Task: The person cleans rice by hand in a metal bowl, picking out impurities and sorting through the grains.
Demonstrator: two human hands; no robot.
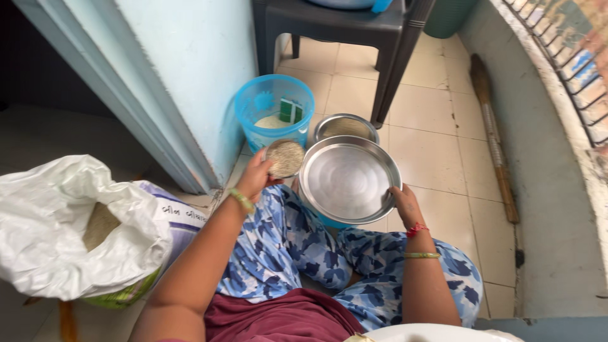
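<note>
A: We sit on the tiled floor [437, 133] with the open white sack [60, 234] on our near left, grain showing brown in its mouth. Where do we start?

B: With the big things. The steel plate [349, 179] rests over our lap, tilted slightly toward us and bare inside. Our right hand [405, 204] grips its right rim, fingers wrapped under the edge, thumb on top.

A: And the other hand?

B: Our left hand [255, 179] is closed around a small cup [285, 158] heaped with grain, held just beside the plate's left rim, touching or nearly so; we cannot tell which.

A: So how do we handle this well?

B: We judge that the plate wants to be level before any grain goes on it, or the grain slides toward our knees. We keep the right grip firm and low. We bring the cup over the middle of the plate, not the rim, and tip it slowly so the heap spreads thin.

A: What lies beyond?

B: A steel bowl [346, 127] just past the plate, and left of it a blue tub [273, 111] with pale grain and a green box inside. We keep our elbows clear of both
</note>
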